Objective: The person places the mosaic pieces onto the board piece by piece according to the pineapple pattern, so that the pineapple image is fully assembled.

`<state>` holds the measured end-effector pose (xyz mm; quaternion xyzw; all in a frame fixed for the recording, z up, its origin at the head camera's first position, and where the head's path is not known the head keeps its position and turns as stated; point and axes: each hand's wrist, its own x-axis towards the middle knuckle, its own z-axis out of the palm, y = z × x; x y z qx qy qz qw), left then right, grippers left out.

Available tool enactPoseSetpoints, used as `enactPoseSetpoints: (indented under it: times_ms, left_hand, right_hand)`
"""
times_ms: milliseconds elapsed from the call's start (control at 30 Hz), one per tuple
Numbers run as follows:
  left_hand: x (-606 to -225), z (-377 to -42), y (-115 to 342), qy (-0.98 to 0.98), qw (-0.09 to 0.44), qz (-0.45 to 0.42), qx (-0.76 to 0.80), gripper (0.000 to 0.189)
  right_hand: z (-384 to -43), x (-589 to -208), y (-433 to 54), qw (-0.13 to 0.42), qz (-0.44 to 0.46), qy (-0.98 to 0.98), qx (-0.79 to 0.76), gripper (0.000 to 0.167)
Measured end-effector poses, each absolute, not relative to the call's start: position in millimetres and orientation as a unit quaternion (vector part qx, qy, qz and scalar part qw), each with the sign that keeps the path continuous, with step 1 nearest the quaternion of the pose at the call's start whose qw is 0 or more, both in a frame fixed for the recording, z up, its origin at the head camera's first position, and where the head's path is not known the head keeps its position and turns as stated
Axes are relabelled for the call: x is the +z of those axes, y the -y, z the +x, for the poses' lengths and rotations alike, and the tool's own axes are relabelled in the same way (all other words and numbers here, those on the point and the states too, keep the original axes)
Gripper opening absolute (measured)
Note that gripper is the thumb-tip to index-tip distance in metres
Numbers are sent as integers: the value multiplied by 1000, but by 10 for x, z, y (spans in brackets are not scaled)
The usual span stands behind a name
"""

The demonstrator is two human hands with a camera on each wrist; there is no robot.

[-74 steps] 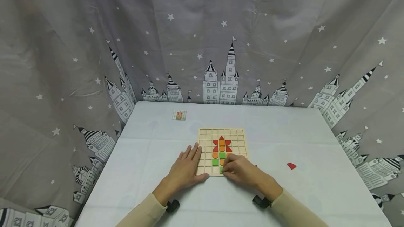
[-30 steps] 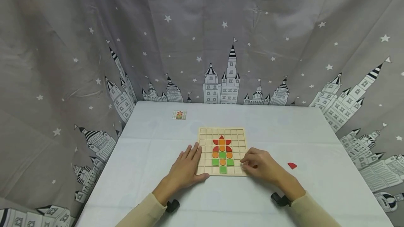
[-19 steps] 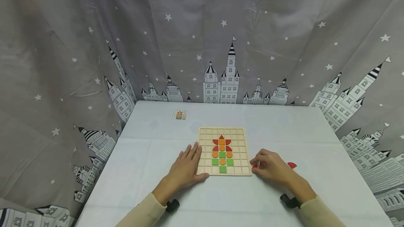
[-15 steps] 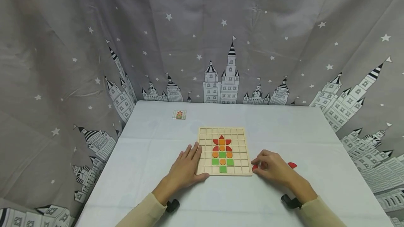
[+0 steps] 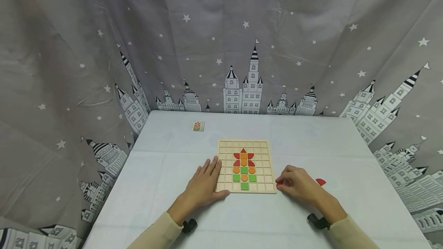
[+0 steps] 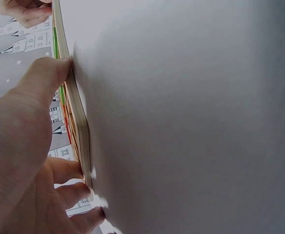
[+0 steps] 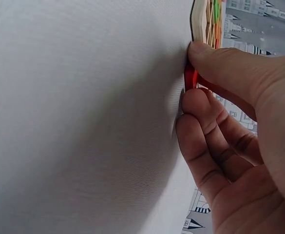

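Note:
A wooden grid board (image 5: 264, 162) lies on the white table, bearing a flower-like pattern of red, orange and green tiles. My left hand (image 5: 203, 184) is spread along its left side, fingertips over the left edge and thumb at the near edge. Just off the board's near right corner, my right hand (image 5: 298, 183) pinches a red tile (image 5: 279, 183) between thumb and fingers. In the right wrist view this red tile (image 7: 191, 77) shows edge-on close to the tabletop, partly hidden by the fingers. Near the board's bottom sits a green square tile (image 5: 245, 186), below an orange round tile (image 5: 244, 178).
To the right of my right hand lies another red tile (image 5: 320, 182) with a curved edge, partly behind the wrist. A small pattern card (image 5: 197, 126) lies at the back left of the table (image 5: 304, 137). A grey curtain (image 5: 194, 49) printed with castles hangs behind.
My right hand has left the bottom green tile and moved right, off the board, to the red tile it now pinches. It has barely shifted in the last half second. The left hand stays put.

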<state>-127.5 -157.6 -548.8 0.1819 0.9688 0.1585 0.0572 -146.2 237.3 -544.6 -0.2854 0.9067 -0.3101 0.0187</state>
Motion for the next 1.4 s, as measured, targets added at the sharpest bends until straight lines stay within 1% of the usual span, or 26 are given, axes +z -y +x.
enactPoseSetpoints:
  times_ms: [367,667,900,1033,1200,1400]
  left_hand:
    - [-5457,-1266,1576,-968,57,183,158,114]
    - [-5451,-1257,1572,-968,56,187,161,113]
    - [-5482,-1266,1582,-968,60,189,154,114]
    - [-5484,-1271,1586,-968,60,189,154,114]
    - [-5478,-1268,1584,-967,61,188,158,113]
    - [-5469,-1260,1580,-967,60,189,159,113]
  right_hand:
    - [-1459,-5404,-2345,31,-279,-914,-294,13]
    - [-1454,-5405,-2368,16,-290,-912,-289,19]
    - [-1459,-5404,-2391,26,-287,-917,-274,12]
    - [-1455,-5396,-2400,34,-282,-920,-271,11]
    - [-1439,-5401,-2422,21,-293,-916,-272,9]
    - [-1419,-5380,-2448,9,-291,-912,-287,12]
